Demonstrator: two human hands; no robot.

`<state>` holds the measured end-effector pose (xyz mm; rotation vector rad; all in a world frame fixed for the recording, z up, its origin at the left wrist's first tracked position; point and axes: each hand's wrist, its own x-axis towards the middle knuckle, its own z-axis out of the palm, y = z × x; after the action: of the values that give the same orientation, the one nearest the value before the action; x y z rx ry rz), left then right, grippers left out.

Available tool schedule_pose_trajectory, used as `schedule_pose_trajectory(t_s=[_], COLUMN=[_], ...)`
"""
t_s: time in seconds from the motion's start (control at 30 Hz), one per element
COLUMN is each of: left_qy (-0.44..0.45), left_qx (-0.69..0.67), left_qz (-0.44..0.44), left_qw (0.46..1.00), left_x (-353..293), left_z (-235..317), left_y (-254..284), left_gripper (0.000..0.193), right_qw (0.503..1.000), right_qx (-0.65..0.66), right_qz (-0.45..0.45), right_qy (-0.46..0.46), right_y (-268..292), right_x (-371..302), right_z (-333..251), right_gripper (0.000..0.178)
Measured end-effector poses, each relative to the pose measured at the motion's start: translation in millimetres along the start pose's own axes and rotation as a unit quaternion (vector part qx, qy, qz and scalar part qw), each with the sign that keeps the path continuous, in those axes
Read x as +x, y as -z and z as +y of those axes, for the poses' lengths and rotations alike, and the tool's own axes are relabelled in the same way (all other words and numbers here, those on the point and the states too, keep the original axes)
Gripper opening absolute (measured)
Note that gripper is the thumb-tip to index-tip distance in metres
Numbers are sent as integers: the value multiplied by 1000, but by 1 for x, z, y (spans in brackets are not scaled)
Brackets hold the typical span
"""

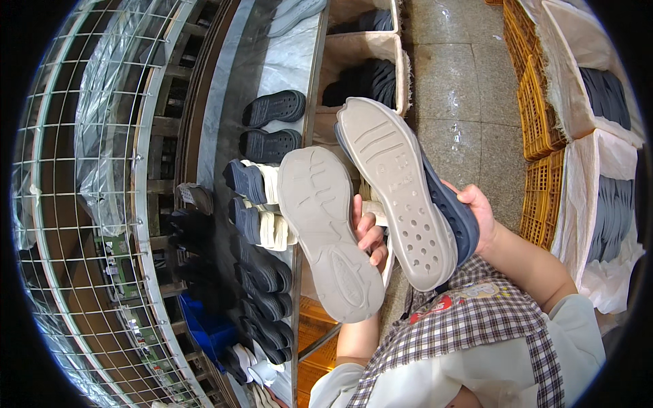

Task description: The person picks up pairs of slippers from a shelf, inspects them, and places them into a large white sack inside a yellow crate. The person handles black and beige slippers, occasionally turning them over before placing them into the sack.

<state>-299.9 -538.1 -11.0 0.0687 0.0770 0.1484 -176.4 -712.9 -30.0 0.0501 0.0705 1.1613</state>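
I see a person holding up shoe bottoms, one hand on each side. The left hand [369,234] has its fingers bent in against the right edge of a grey sole [326,224], and that sole leans to the left of those fingers. I can't see the left thumb, because it is hidden. The right hand [481,214] is closed on the edge of a dark blue sole [464,228], with its thumb in front and the other fingers mostly out of sight. A beige sole [405,190] with little round holes lies against the blue one, just left of the right thumb. Past the left fingers, farther left, is a long shelf [289,54]. On it are two dark soles [275,107], some cream soles [272,231] and lots of black soles [262,272]. Above both hands is a cloth-lined bin [401,68] with more dark soles in it. To the right of the right fingers, well apart, are yellow crates [537,109] and a white-lined bin [578,204] full of grey-blue soles [612,217]. Below the right fingers is a checked apron [469,319].
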Motion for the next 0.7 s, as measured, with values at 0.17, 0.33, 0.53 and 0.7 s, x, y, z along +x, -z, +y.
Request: schedule_pose_trajectory(t_s=[0.17, 0.33, 0.53, 0.7], left_qy=[-56, -45, -6, -1], left_qx=[636, 495, 285, 288], left_qz=[204, 243, 151, 151], left_qw=[742, 833, 946, 946], left_x=[-1, 1, -5, -3], left_z=[-2, 0, -4, -8], left_y=[-15, -10, -6, -5], left_gripper=[68, 53, 53, 53], right_qw=[971, 992, 993, 994], right_qx=[-232, -121, -87, -96], right_qz=[53, 41, -75, -48], right_qy=[23, -11, -31, -26], right_y=[-3, -3, -36, -43], right_x=[2, 7, 18, 19], right_z=[5, 9, 14, 13], right_gripper=[66, 70, 82, 81])
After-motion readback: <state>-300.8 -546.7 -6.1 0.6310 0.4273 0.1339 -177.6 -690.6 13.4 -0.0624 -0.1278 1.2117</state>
